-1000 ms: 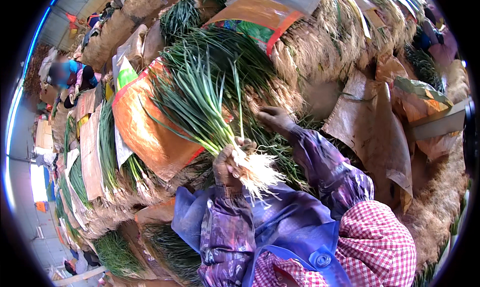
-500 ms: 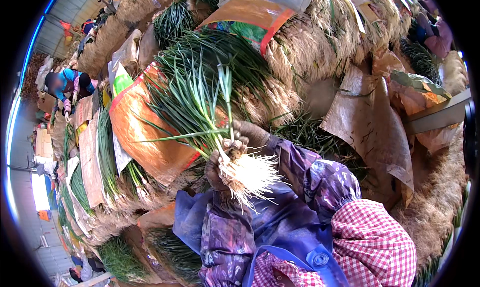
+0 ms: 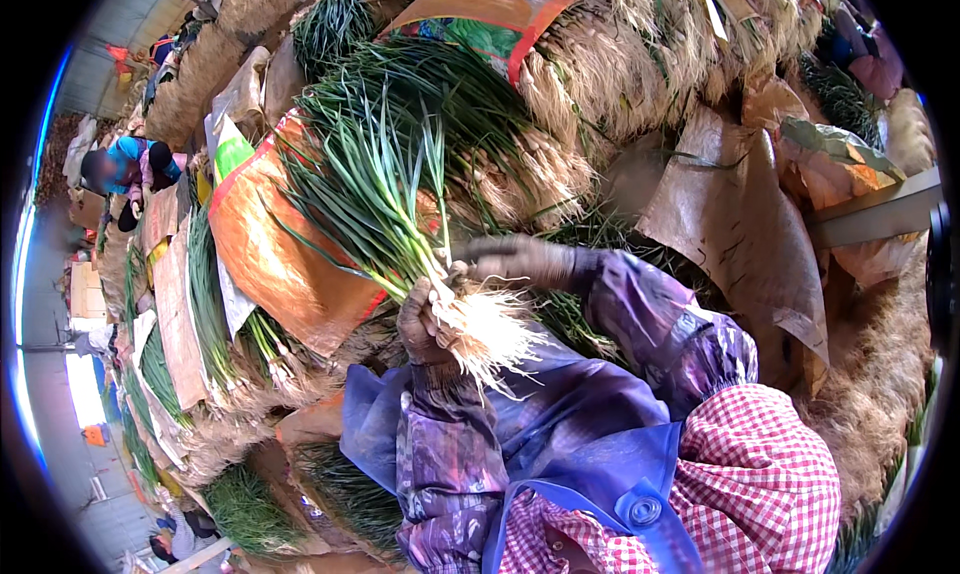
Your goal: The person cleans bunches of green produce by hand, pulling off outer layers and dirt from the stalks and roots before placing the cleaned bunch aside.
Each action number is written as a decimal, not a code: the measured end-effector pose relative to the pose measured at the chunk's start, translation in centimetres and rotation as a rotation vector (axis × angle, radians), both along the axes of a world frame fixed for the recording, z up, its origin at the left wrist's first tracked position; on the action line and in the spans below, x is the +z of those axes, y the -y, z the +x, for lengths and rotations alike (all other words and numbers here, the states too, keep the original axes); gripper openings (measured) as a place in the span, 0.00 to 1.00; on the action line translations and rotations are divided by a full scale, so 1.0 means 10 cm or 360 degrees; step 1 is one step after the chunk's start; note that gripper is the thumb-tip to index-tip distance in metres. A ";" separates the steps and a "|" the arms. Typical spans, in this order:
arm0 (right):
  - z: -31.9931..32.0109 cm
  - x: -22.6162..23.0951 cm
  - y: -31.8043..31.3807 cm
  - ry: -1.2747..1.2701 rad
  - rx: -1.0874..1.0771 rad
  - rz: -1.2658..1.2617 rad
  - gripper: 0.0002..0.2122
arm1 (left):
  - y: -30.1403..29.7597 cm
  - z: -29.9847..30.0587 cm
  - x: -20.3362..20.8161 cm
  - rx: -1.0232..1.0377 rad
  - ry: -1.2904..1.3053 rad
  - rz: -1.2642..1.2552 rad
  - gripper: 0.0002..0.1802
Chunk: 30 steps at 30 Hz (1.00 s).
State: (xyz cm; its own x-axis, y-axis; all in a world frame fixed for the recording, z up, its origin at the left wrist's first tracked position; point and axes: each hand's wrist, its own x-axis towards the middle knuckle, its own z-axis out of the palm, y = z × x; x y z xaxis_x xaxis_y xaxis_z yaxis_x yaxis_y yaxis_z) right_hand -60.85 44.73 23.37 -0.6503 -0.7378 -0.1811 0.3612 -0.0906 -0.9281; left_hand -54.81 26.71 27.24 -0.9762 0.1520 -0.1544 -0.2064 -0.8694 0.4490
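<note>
My left hand [image 3: 424,326] is closed around a bunch of green onions [image 3: 402,236] just above their roots. Long green leaves fan away toward the upper left, while the pale, stringy roots [image 3: 490,332] hang out below toward my apron. My right hand [image 3: 515,261] is blurred by motion beside the white stems, its fingers stretched toward them. Nothing shows in its grasp, and whether the fingertips touch the stems is unclear. Behind the bunch lies a large heap of green onions [image 3: 440,89], partly hidden by the held leaves.
An orange woven sheet [image 3: 280,254] covers onions at the left. More onion rows with tan roots [image 3: 620,64] stretch along the far side. A brown sheet [image 3: 735,234] hangs near a metal beam [image 3: 880,217] at the right. Another person [image 3: 130,169] works at the far left.
My right hand has uncurled from the stems and shifted slightly right. The single leaf that lay crosswise over the bunch no longer shows there. My left hand keeps its hold.
</note>
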 end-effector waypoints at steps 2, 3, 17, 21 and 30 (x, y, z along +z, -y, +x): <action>0.19 -0.18 -0.12 -0.0349 0.0288 0.0257 0.20 | -0.10 -0.07 -0.02 0.0106 -0.0099 0.0067 0.20; 0.33 -0.16 -0.15 -0.0375 0.0115 0.0234 0.16 | 0.03 -0.02 -0.01 0.0016 -0.0036 0.0142 0.19; 0.42 0.49 0.07 -0.0385 -0.0278 -0.0219 0.11 | 0.04 0.12 0.17 0.0023 0.0360 -0.0542 0.19; 0.65 0.32 -0.38 0.0589 -0.0046 -0.0867 0.15 | 0.19 0.17 -0.09 0.0020 0.0209 -0.0345 0.20; 0.59 -0.32 -0.54 -0.0558 -0.0182 0.0876 0.26 | 0.08 0.17 0.01 0.0020 0.0353 -0.0231 0.20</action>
